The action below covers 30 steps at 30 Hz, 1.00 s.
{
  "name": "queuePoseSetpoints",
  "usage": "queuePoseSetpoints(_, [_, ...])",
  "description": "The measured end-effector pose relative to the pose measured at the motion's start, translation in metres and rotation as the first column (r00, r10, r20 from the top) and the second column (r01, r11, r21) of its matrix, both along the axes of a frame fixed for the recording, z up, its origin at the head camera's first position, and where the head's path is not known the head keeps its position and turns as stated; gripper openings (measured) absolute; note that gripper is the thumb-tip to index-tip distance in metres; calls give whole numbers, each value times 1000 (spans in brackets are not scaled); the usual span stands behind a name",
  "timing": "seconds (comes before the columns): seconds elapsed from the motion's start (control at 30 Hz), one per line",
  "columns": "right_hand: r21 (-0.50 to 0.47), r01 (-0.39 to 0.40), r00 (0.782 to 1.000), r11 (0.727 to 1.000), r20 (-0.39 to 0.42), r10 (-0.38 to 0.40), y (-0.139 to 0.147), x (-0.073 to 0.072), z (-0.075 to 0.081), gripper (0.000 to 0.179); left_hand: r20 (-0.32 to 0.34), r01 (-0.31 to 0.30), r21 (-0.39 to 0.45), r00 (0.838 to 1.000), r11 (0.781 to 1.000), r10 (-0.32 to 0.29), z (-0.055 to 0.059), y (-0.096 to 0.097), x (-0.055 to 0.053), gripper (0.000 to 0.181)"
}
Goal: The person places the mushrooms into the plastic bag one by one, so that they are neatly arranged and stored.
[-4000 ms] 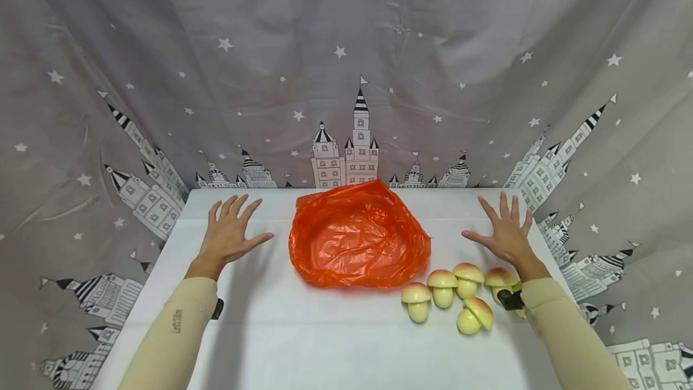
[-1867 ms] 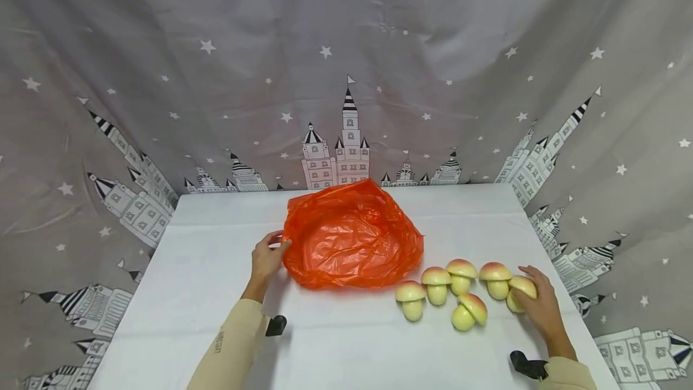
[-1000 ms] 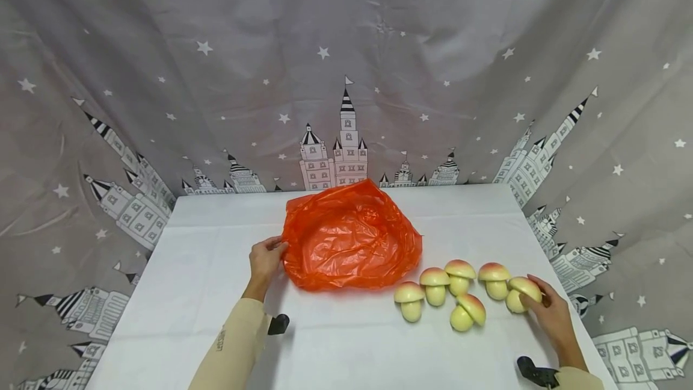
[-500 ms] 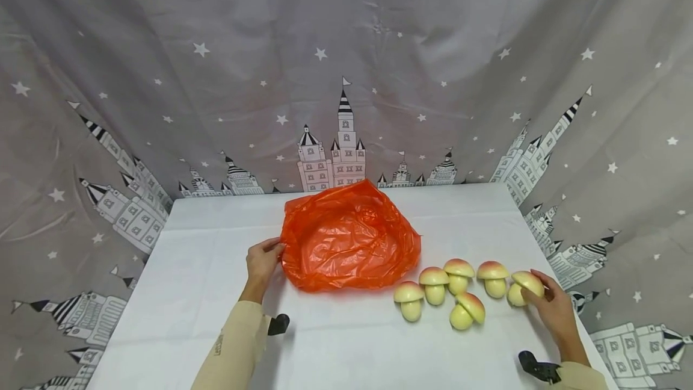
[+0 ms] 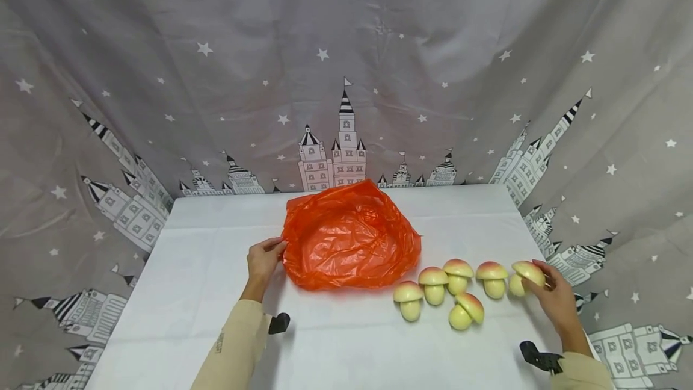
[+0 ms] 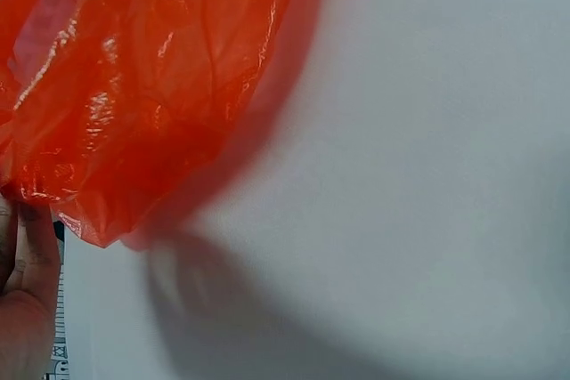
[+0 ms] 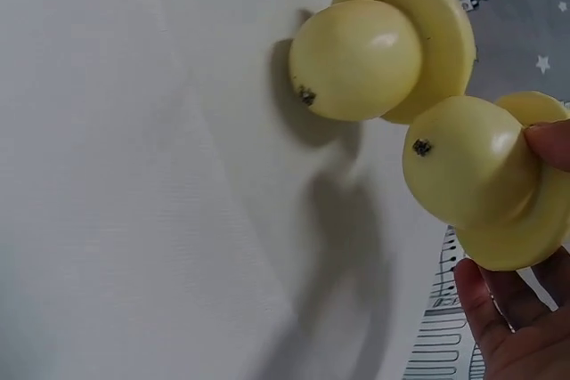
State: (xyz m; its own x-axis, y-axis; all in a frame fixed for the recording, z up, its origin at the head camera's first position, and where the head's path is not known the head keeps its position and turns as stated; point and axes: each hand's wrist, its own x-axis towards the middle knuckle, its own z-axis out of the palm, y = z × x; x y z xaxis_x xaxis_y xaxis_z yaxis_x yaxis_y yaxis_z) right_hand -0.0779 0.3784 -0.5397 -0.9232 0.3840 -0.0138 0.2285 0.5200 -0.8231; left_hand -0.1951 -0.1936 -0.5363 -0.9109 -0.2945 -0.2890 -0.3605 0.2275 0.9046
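An orange-red plastic bag (image 5: 352, 251) lies with its mouth spread wide at the middle of the white table. My left hand (image 5: 263, 262) pinches the bag's left rim, and in the left wrist view its fingers (image 6: 34, 251) meet the crinkled film. At the far right my right hand (image 5: 557, 300) grips a toy mushroom (image 5: 527, 275) by its cap, thumb on one side and fingers on the other. In the right wrist view the held mushroom (image 7: 472, 162) overlaps a neighbouring mushroom (image 7: 356, 60), both with pale yellow stems toward the camera.
Several more yellow mushrooms with reddish cap tops, including one at the left end (image 5: 409, 300) and a tilted one (image 5: 467, 310), lie between the bag and my right hand. A grey curtain (image 5: 346, 47) printed with castles and stars surrounds the white table (image 5: 346, 342).
Both hands came down from hovering open; the left took the bag's rim, the right took the rightmost mushroom. Over the last second that mushroom shifted slightly up and right in the head view.
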Motion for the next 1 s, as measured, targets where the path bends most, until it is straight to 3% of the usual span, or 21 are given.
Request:
queuePoseSetpoints(0.43, [42,-90,996,995,18,90,-4,-19,20,58,6,-25,31,1000,999,25,-1,-1,2,31])
queuePoseSetpoints(0.83, [31,-135,990,990,-40,137,-14,-36,27,54,35,-35,68,999,997,33,0,0,4,33])
queuePoseSetpoints(1.0, [15,-183,978,983,-102,183,-22,-44,32,52,25,-38,68,999,997,36,-2,2,3,32])
